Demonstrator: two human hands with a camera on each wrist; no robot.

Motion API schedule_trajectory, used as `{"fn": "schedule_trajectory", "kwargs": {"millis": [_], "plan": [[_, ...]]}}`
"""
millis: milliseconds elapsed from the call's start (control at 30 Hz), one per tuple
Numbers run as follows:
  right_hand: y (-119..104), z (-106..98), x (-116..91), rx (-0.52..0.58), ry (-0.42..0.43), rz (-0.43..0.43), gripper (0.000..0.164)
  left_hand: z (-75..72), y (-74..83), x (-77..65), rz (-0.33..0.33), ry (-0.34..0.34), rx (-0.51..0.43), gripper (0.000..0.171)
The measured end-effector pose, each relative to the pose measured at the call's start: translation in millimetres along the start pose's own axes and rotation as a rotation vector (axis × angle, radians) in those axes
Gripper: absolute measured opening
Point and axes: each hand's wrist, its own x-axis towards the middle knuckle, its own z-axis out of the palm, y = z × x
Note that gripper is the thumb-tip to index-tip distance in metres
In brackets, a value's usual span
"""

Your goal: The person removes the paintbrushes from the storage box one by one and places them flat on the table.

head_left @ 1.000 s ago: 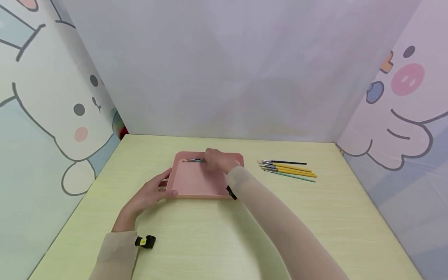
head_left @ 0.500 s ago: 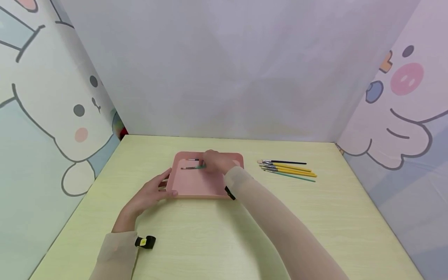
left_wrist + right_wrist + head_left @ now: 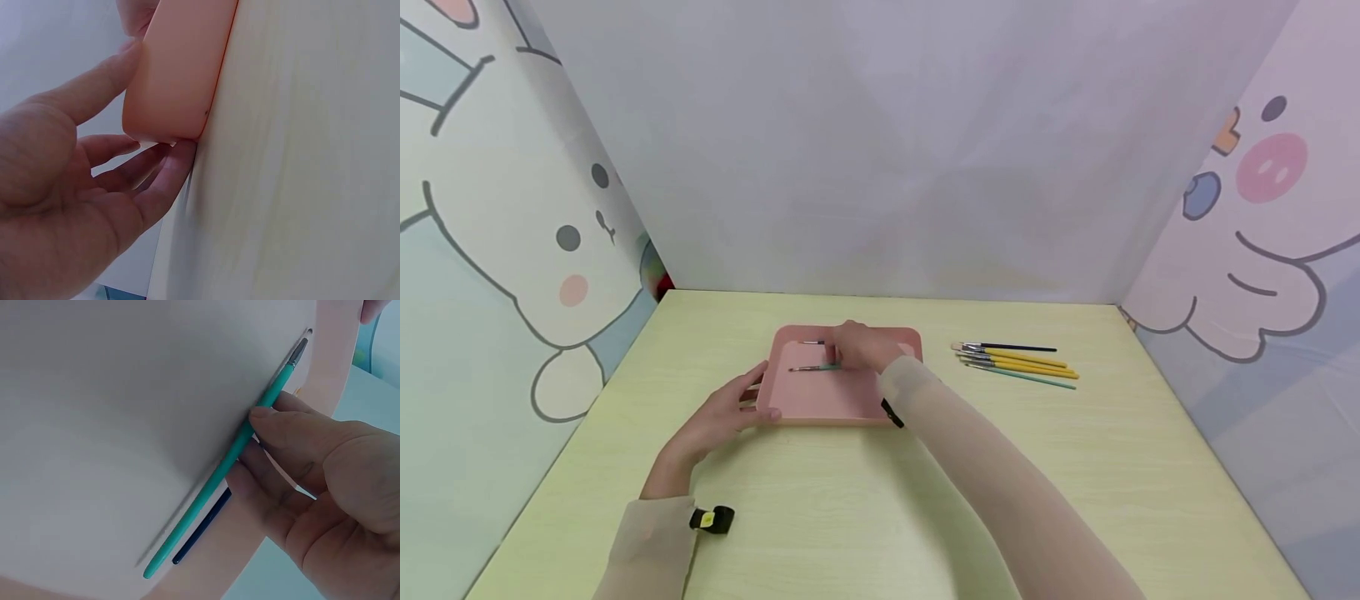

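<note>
In the head view, a pink tray (image 3: 808, 396) lies on the table. My left hand (image 3: 715, 421) grips its near left corner, with the thumb at the near side and the fingers against the left end. Inside the tray, my right hand (image 3: 859, 346) pinches a green paintbrush (image 3: 206, 489) between thumb and fingers, low over the tray floor. The brush's bristle end points left in the head view. A dark blue paintbrush (image 3: 201, 528) lies beside it along the tray's far wall, partly hidden behind the right hand.
Right of the tray, several paintbrushes lie in a loose bunch on the table: a dark one (image 3: 1018, 348), yellow ones (image 3: 1033, 361) and a thin green one (image 3: 1033, 379). A plain pale backdrop (image 3: 880, 167) stands behind the table, with cartoon-printed panels at both sides.
The green paintbrush has moved with my right hand from beside the dark one at the far wall toward the tray's middle. The left hand and tray have stayed put.
</note>
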Motion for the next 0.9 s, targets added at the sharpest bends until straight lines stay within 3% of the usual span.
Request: {"fn": "schedule_trajectory", "kwargs": {"millis": [367,667,900], "plan": [[8.3,-17.6,-12.6,-0.021,0.048,-0.158,0.026,-0.5,-1.2,1.2,-0.020,0.010,-0.001,0.095],[28.4,-44.4,-46.6,0.018,0.167,-0.287,0.021,-1.0,-1.2,3.1,-0.016,0.013,0.000,0.095],[50.5,-53.7,-77.3,0.061,0.246,-0.312,0.023,-0.8,-2.6,4.6,-0.022,0.007,0.006,0.096]]}}
